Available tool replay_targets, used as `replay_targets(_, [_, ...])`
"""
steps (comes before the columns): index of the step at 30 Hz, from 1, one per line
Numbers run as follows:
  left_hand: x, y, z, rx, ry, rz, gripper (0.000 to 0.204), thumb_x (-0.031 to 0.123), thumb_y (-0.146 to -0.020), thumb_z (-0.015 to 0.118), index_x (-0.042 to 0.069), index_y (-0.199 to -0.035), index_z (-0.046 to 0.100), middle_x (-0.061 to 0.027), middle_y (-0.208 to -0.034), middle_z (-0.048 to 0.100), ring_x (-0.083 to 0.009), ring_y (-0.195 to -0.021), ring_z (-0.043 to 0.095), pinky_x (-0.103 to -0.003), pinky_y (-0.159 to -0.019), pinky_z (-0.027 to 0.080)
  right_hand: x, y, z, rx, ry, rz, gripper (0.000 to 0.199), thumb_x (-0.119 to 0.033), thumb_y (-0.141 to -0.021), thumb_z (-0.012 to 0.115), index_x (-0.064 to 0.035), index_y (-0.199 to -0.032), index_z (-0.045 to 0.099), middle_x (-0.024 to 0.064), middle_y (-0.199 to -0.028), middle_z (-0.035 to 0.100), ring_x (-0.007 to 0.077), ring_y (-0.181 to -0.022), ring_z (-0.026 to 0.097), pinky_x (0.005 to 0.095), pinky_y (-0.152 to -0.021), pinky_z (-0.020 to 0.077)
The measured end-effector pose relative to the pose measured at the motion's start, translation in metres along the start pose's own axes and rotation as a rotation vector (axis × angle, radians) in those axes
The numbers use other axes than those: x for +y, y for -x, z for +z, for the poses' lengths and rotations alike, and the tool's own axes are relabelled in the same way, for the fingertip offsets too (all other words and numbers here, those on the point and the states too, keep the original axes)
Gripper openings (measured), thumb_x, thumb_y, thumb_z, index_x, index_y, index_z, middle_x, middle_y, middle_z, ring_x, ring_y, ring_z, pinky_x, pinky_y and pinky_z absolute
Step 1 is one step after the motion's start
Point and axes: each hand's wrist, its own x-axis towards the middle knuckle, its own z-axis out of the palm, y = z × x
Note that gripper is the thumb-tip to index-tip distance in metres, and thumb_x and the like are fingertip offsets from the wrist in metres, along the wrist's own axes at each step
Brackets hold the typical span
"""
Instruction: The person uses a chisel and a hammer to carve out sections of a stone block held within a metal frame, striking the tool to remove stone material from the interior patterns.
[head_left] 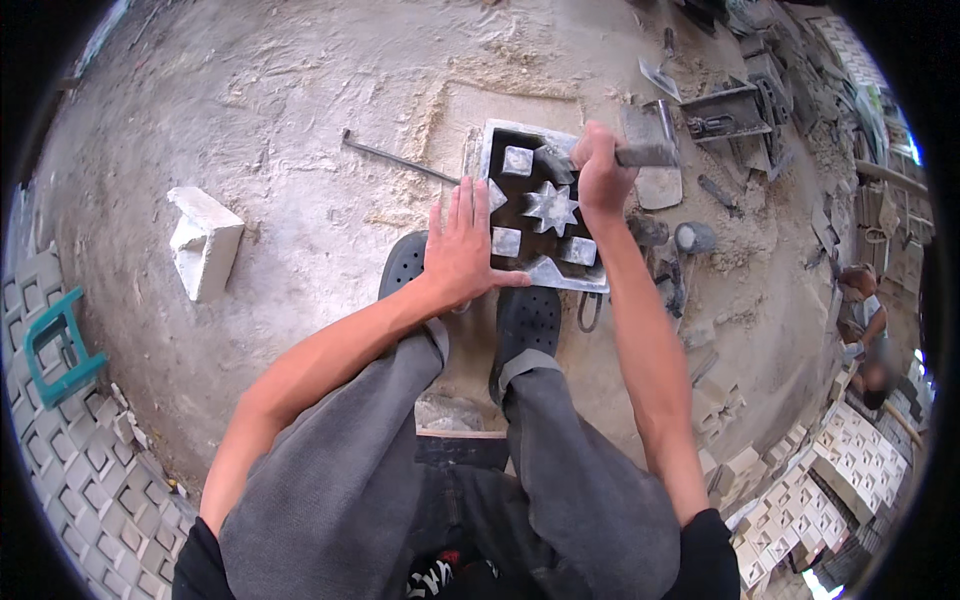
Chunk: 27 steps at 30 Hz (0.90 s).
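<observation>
A rectangular metal mould (530,128) lies on the ground in front of my feet. Inside its dark cavity stand a star-shaped core (551,208), several small square blocks and triangular pieces along the rim. My left hand (462,245) rests flat on the mould's left side, fingers stretched out and the thumb along the near corner. Over the far right part, my right hand (603,175) is wrapped round a grey tool (648,154). Its thick end sticks out to the right, and a flat dark end (553,164) reaches into the cavity; its exact kind is unclear.
A bent metal rod (400,160) lies left of the mould. Farther left are a whitish cast block (215,240) and a teal stool (62,348). Trowels (660,78), a metal tray (725,105) and a grey cylinder (695,237) lie to the right. Another person (865,325) is at far right beside stacked patterned blocks (860,450).
</observation>
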Motion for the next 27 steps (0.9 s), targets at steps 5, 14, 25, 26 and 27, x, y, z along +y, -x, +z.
replay_targets(5, [-0.008, 0.003, 0.001, 0.027, -0.017, -0.004, 0.146, 0.08, -0.056, 0.071, -0.01, -0.15, 0.004, -0.029, -0.156, 0.014, -0.0385, -0.147, 0.016, -0.054, -0.117, 0.014, -0.04, -0.006, 0.006, -0.113, -0.092, 0.055, 0.04, -0.015, -0.09, 0.056, -0.0092, -0.054, 0.04, -0.0034, -0.053, 0.043, 0.0067, -0.048, 0.037, 0.0274, -0.046, 0.0286])
replay_targets(14, [-0.006, 0.003, -0.001, -0.03, -0.024, -0.03, 0.147, 0.08, -0.056, 0.071, -0.01, -0.15, 0.002, -0.0293, -0.156, 0.013, -0.0377, -0.149, 0.012, -0.053, -0.118, 0.013, -0.04, -0.005, 0.01, -0.316, 0.1, 0.07, 0.044, -0.009, -0.093, 0.052, -0.0086, -0.052, 0.036, -0.003, -0.051, 0.034, 0.008, -0.043, 0.029, 0.029, -0.044, 0.0241])
replay_targets(25, [-0.004, 0.002, -0.001, -0.03, -0.009, -0.041, 0.147, 0.078, -0.056, 0.073, -0.01, -0.15, 0.002, -0.0291, -0.156, 0.013, -0.037, -0.148, 0.013, -0.054, -0.118, 0.013, -0.031, -0.011, 0.0, -0.465, 0.042, 0.119, 0.042, -0.011, -0.093, 0.054, -0.0093, -0.053, 0.04, -0.0053, -0.051, 0.035, 0.0073, -0.044, 0.029, 0.0283, -0.043, 0.0233])
replay_targets(26, [-0.007, 0.001, -0.004, -0.029, -0.024, -0.041, 0.147, 0.078, -0.056, 0.073, -0.01, -0.15, 0.002, -0.0292, -0.156, 0.013, -0.037, -0.148, 0.013, -0.054, -0.118, 0.013, -0.047, -0.012, 0.006, -0.484, 0.019, 0.091, 0.043, -0.009, -0.094, 0.051, -0.0086, -0.054, 0.036, -0.0046, -0.051, 0.032, 0.0086, -0.043, 0.026, 0.0289, -0.044, 0.0224])
replay_targets(27, [-0.005, 0.002, -0.003, -0.033, -0.031, -0.035, 0.147, 0.078, -0.056, 0.073, -0.01, -0.15, 0.002, -0.0292, -0.156, 0.014, -0.0371, -0.148, 0.013, -0.054, -0.118, 0.013, -0.063, -0.011, 0.005, -0.512, 0.037, 0.042, 0.044, -0.01, -0.095, 0.05, -0.0085, -0.053, 0.036, -0.0038, -0.05, 0.032, 0.0085, -0.044, 0.027, 0.0294, -0.044, 0.0226])
